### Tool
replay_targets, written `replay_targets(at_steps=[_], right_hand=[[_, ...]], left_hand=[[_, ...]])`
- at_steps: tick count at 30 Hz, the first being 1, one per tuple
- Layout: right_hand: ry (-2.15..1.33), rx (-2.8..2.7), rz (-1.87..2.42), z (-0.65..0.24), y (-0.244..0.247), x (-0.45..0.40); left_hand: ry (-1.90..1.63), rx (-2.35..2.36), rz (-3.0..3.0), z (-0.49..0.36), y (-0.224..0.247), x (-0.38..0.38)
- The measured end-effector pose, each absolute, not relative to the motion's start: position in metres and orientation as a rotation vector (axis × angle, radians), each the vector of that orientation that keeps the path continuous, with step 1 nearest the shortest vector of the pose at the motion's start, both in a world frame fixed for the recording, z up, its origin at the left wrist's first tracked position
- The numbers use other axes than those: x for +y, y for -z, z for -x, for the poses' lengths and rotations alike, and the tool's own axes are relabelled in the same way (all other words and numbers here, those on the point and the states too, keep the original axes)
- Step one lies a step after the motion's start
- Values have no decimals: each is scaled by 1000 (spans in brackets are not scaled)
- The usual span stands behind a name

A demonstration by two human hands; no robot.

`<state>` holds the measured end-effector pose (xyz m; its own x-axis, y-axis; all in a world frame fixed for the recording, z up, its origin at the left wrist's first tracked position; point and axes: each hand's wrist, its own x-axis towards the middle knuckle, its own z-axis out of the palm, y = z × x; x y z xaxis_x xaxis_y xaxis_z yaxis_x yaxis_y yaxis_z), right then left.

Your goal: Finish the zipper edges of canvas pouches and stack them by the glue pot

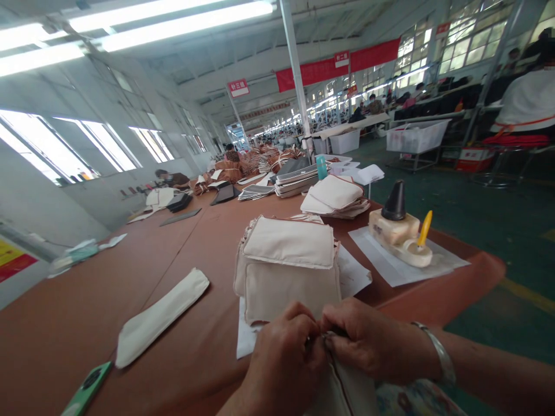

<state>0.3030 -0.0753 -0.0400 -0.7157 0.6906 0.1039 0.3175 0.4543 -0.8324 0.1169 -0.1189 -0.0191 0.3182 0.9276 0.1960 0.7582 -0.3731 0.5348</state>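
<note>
My left hand (288, 355) and my right hand (364, 338) meet at the table's near edge, both closed on a cream fabric piece (347, 384) with a dark seam running down it. Fingers of both hands pinch its upper end; the rest hangs toward my lap. Just beyond my knuckles lies a stack of cream sewn panels (290, 242) on white paper (245, 335). A long cream strip-shaped piece (162, 318) rests on the brown table to the left.
A green phone-like object (87, 390) lies at near left. At right, a glue container with a black cone (393, 202) and yellow-handled tool (425, 228) stand on paper. Another cream stack (333, 196) and bundled pieces (269, 159) sit farther back. Other people work in the background.
</note>
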Motion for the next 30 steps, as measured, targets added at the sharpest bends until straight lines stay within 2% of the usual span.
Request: replay_targets(at_steps=[3,13,26,30], right_hand=[[-1224,-2254,843,-302,39,-75],[-1790,-1824,659,-304,48,-71],[-1429,-2053,773,-301,42,-81],[-1454,-2029,732,-304,43,-80]], left_hand=[[-714,1528,-2228,-118,23,-121],[-983,1444,-1819,-121,25,-121],[-953,1489,-1787,-124,16,-126],[-901,1454,-1708,-123,13,-125]])
